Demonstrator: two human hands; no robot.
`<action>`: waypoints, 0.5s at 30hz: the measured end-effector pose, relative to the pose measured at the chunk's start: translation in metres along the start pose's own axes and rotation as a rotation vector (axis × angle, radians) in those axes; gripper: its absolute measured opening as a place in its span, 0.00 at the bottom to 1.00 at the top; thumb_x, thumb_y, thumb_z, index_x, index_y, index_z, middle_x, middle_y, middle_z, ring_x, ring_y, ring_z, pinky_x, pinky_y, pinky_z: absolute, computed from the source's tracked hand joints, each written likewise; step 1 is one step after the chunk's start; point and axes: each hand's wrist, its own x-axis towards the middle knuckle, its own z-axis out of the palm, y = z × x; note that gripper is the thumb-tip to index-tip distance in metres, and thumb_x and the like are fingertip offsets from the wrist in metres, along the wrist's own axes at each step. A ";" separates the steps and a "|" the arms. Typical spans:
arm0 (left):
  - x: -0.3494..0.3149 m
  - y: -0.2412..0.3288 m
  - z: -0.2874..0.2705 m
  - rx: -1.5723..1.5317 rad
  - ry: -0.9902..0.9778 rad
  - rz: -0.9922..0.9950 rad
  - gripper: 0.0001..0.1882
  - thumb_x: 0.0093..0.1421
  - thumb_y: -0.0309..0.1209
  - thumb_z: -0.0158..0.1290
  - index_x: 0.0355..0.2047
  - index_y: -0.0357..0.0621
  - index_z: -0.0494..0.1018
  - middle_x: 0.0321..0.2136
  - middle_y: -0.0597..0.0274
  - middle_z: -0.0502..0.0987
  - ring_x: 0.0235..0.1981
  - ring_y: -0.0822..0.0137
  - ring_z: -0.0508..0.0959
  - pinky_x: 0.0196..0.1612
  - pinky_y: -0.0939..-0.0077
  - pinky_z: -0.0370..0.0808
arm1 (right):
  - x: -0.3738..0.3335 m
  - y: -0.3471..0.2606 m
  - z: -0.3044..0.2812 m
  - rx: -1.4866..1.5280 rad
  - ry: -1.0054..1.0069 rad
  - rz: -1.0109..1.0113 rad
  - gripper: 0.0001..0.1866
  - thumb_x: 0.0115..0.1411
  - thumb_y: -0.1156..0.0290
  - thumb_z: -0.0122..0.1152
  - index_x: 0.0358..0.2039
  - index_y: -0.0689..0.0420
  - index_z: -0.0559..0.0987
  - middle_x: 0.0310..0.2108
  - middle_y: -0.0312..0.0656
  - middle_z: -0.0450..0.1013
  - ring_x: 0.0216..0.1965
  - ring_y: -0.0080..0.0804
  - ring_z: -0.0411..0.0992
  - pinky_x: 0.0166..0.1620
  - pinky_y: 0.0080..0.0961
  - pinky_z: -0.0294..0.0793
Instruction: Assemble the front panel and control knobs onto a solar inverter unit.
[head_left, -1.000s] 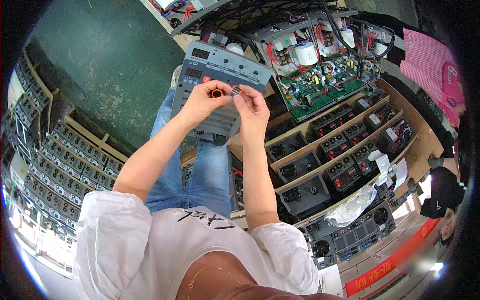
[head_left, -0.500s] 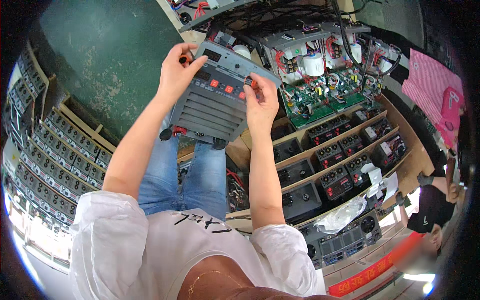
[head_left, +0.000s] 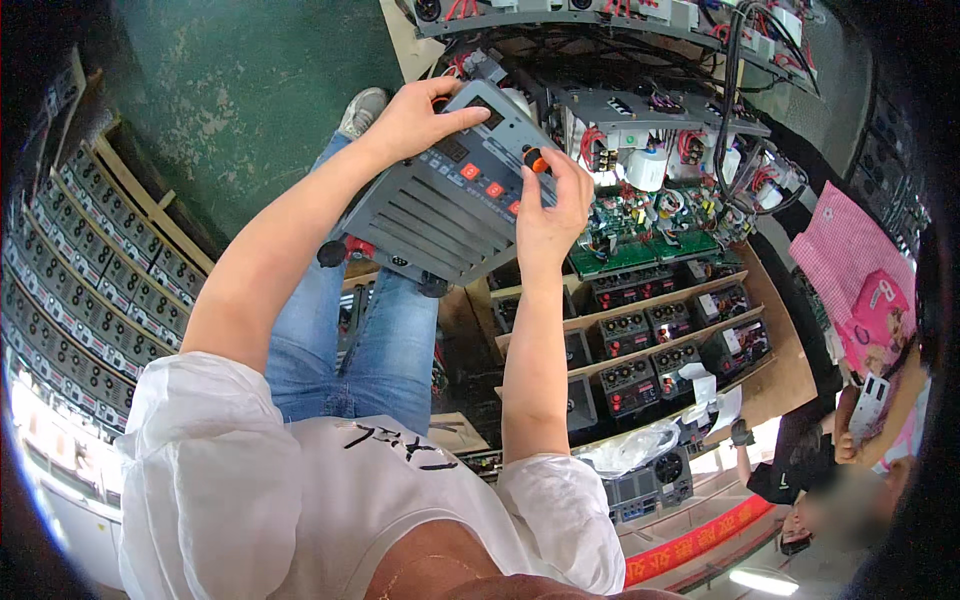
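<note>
A grey front panel point(head_left: 437, 205) with louvres, small dark displays and orange-red buttons stands tilted in front of me. My left hand point(head_left: 422, 122) grips its upper left edge, thumb on the face by a display; the curled fingers are partly hidden, with a bit of red beside them. Pinched between thumb and fingers of my right hand point(head_left: 555, 200) is a black and orange knob point(head_left: 536, 160), held against the panel's upper right part. Along the panel's lower edge sit a red connector point(head_left: 358, 248) and dark round fittings.
Open units with green circuit boards point(head_left: 650, 245) and wires stand to the right. Below them, wooden shelving point(head_left: 640, 345) holds black panels. Rows of similar panels point(head_left: 110, 270) fill racks at left. A co-worker point(head_left: 800, 460) is at the far right, near pink cloth point(head_left: 850, 270).
My view has shifted. My right hand has brought the knob up against the panel face. The left hand, earlier with an orange and black piece at its fingers, now wraps further round the panel edge.
</note>
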 end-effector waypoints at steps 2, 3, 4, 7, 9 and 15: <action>0.000 -0.002 0.002 -0.085 0.004 0.007 0.19 0.49 0.39 0.58 0.34 0.37 0.73 0.25 0.63 0.75 0.28 0.77 0.71 0.33 0.81 0.69 | 0.001 0.000 0.000 -0.035 -0.005 -0.036 0.16 0.43 0.82 0.58 0.35 0.57 0.73 0.35 0.41 0.69 0.39 0.39 0.66 0.43 0.31 0.64; 0.000 -0.004 0.003 -0.157 0.006 0.024 0.19 0.49 0.39 0.58 0.34 0.37 0.73 0.24 0.64 0.74 0.27 0.77 0.71 0.33 0.81 0.69 | 0.002 0.000 0.000 -0.036 -0.015 -0.036 0.16 0.43 0.82 0.58 0.35 0.57 0.73 0.35 0.41 0.69 0.39 0.39 0.66 0.43 0.31 0.64; 0.001 -0.005 0.004 -0.165 0.007 0.018 0.19 0.49 0.39 0.58 0.34 0.37 0.73 0.24 0.64 0.74 0.27 0.77 0.71 0.33 0.81 0.69 | 0.003 0.000 0.000 -0.060 -0.026 -0.068 0.16 0.43 0.82 0.57 0.35 0.57 0.73 0.35 0.42 0.69 0.39 0.39 0.66 0.43 0.31 0.65; 0.003 -0.011 0.005 -0.168 -0.006 0.036 0.18 0.49 0.39 0.58 0.35 0.38 0.73 0.26 0.67 0.75 0.28 0.79 0.71 0.33 0.82 0.69 | 0.005 0.000 0.000 -0.114 -0.047 -0.118 0.16 0.43 0.82 0.57 0.36 0.57 0.73 0.35 0.42 0.69 0.38 0.39 0.66 0.42 0.31 0.65; 0.003 -0.013 0.005 -0.142 -0.014 0.013 0.18 0.49 0.39 0.57 0.34 0.37 0.73 0.25 0.68 0.74 0.27 0.79 0.70 0.33 0.82 0.68 | 0.006 -0.001 0.000 -0.144 -0.058 -0.136 0.16 0.44 0.82 0.57 0.36 0.57 0.73 0.36 0.42 0.69 0.38 0.39 0.66 0.42 0.31 0.65; 0.004 -0.016 0.006 -0.146 -0.012 0.013 0.18 0.49 0.39 0.57 0.33 0.37 0.73 0.25 0.67 0.74 0.28 0.79 0.70 0.33 0.82 0.68 | 0.014 -0.002 -0.005 -0.149 -0.138 -0.177 0.14 0.46 0.81 0.55 0.36 0.58 0.73 0.36 0.42 0.69 0.37 0.40 0.67 0.40 0.31 0.68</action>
